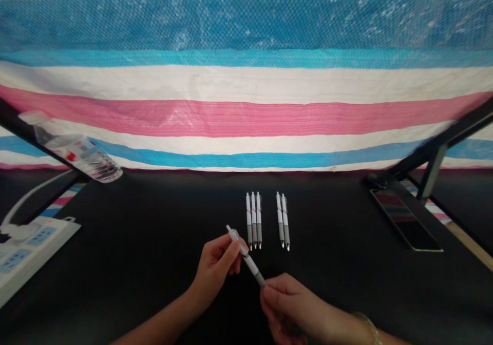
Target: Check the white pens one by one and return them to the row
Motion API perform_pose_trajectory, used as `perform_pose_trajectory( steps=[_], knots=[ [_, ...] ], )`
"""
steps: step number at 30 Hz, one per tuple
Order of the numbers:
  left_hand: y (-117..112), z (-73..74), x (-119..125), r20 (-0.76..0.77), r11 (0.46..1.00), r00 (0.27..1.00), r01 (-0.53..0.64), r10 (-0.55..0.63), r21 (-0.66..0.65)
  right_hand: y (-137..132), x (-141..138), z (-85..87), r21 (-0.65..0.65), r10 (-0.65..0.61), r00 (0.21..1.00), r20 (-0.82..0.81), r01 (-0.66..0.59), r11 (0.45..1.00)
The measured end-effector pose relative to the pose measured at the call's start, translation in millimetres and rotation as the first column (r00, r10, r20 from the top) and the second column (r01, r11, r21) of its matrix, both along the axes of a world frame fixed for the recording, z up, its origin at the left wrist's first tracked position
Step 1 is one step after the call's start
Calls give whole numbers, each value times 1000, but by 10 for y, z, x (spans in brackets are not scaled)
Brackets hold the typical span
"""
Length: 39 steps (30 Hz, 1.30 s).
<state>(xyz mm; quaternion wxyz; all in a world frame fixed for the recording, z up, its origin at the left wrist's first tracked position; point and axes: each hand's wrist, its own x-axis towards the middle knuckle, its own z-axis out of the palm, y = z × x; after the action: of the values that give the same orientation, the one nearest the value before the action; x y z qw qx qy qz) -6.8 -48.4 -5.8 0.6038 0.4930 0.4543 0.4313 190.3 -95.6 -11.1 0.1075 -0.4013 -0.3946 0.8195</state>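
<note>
Both hands hold one white and grey pen slanted above the black table. My left hand pinches its upper white end between thumb and fingers. My right hand is closed around its lower grey end. Just beyond lie three like pens side by side, and two more pens to their right, all pointing toward me.
A clear water bottle lies tilted at the back left. A white power strip with a cable sits at the left edge. A phone rests at the right by a black stand. A striped tarp hangs behind.
</note>
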Motion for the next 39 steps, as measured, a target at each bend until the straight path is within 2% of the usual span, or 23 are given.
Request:
perform_pose_trajectory(
  steps=[11, 17, 20, 23, 26, 30, 36, 39],
  knots=[
    [0, -31, 42, -29, 999, 999, -29, 28, -20, -14, -57, -47, 25, -9, 992, 129, 6, 1000],
    [-3, -37, 58, -21, 999, 999, -42, 42, -10, -57, -94, -76, 76, -95, 980, 173, 83, 994],
    [23, -45, 67, 18, 998, 999, -50, 50, -28, -41, -88, -71, 38, -129, 991, -20, 129, 991],
    [34, -60, 75, 85, 998, 996, -30, 35, -61, -14, -69, -55, -150, -161, 941, -297, 121, 981],
    [14, -66, 81, 124, 996, 992, 25, -13, -91, -10, -51, -68, -266, -196, 892, -407, 90, 960],
    [-21, -39, 84, 88, 996, 996, 30, -22, -87, -30, -31, -129, -206, -173, 942, -288, 115, 972],
    [-18, -1, 103, 34, 998, 999, 11, -8, -64, -60, -57, -111, 24, -179, 980, -90, 182, 983],
    [26, 2, 102, 34, 1000, 999, 6, -5, -26, -54, -71, -69, 1, -211, 971, -110, 212, 977]
  ],
)
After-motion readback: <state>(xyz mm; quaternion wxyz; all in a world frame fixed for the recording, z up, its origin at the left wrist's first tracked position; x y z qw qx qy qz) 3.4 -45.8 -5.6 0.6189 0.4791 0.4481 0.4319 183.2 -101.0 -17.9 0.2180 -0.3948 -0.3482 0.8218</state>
